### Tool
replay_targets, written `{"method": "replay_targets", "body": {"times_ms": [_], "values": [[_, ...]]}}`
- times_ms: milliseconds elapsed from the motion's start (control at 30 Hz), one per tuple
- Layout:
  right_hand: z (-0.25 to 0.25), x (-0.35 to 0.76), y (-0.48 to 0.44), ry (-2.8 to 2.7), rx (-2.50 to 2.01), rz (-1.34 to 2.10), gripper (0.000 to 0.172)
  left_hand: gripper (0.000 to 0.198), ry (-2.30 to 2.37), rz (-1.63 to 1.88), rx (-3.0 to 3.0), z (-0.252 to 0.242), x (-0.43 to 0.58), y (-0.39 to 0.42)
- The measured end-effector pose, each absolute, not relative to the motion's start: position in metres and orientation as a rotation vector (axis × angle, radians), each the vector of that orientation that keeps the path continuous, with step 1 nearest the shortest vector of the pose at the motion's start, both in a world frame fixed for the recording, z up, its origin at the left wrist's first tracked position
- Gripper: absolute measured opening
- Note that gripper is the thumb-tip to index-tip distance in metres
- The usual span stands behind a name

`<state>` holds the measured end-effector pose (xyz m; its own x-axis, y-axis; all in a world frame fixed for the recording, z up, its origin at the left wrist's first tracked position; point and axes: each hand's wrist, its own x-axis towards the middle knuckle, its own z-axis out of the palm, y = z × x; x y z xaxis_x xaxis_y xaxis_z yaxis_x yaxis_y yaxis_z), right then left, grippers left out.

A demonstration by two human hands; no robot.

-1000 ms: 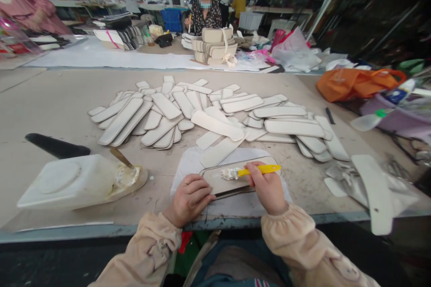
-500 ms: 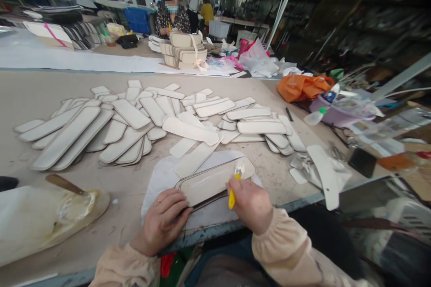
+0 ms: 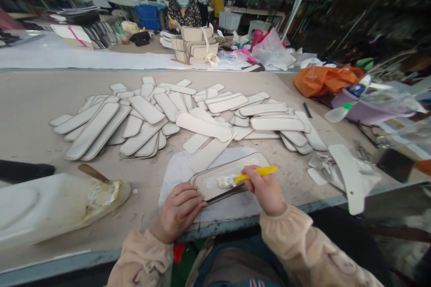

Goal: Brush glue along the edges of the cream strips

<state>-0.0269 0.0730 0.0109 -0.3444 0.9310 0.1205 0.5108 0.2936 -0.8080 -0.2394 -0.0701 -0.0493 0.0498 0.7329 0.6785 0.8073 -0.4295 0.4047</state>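
A long beige padded strip [image 3: 215, 188] lies on a white sheet [image 3: 175, 175] at the table's near edge. My left hand [image 3: 180, 210] presses flat on the strip's left end. My right hand [image 3: 264, 190] grips a yellow-handled brush [image 3: 247, 176], its glue-laden bristles resting on the middle of the strip. Just beyond, many similar beige strips [image 3: 188, 114] are spread over the table. A white glue tub [image 3: 50, 204] with a wooden-handled tool [image 3: 92, 172] in it sits at my left.
An orange bag [image 3: 323, 80] and a purple basin [image 3: 367, 110] stand at the right. Loose white pieces [image 3: 346, 175] lie at the near right edge. A bundled stack of strips [image 3: 197, 47] and a seated person [image 3: 183, 6] are at the far table.
The brush has swung from the strip's right end, handle pointing toward me, to lie sideways with its bristles on the middle. The view has shifted back leftward. My left hand stays put.
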Motion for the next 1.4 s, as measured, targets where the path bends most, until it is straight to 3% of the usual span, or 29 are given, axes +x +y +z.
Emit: {"method": "replay_targets", "body": {"times_ms": [200,400,500,800,1067,1200,1400], "values": [[0.018,0.027,0.106,-1.728,-1.488,0.887,0.032,0.017,-1.667,-1.356,-2.218,-0.049,-0.239,-0.069],[0.01,-0.038,0.043,-1.701,-1.109,1.438,0.03,0.016,-1.68,-1.353,-2.216,-0.049,-0.238,-0.071],[0.003,-0.061,0.033,-1.771,-1.079,1.534,0.03,0.015,-1.666,-1.338,-2.207,-0.047,-0.238,-0.071],[0.025,-0.004,0.093,-1.859,-1.429,1.009,0.035,0.013,-1.682,-1.38,-2.206,-0.048,-0.238,-0.069],[0.006,-0.07,0.042,-1.768,-1.046,1.542,0.029,0.013,-1.667,-1.335,-2.227,-0.044,-0.238,-0.068],[0.0,-0.054,0.072,-1.778,-1.216,1.366,0.03,0.011,-1.661,-1.328,-2.23,-0.042,-0.238,-0.067],[0.013,0.029,0.141,-1.818,-1.484,0.748,0.033,0.009,-1.607,-1.328,-2.228,-0.04,-0.238,-0.064]]}}
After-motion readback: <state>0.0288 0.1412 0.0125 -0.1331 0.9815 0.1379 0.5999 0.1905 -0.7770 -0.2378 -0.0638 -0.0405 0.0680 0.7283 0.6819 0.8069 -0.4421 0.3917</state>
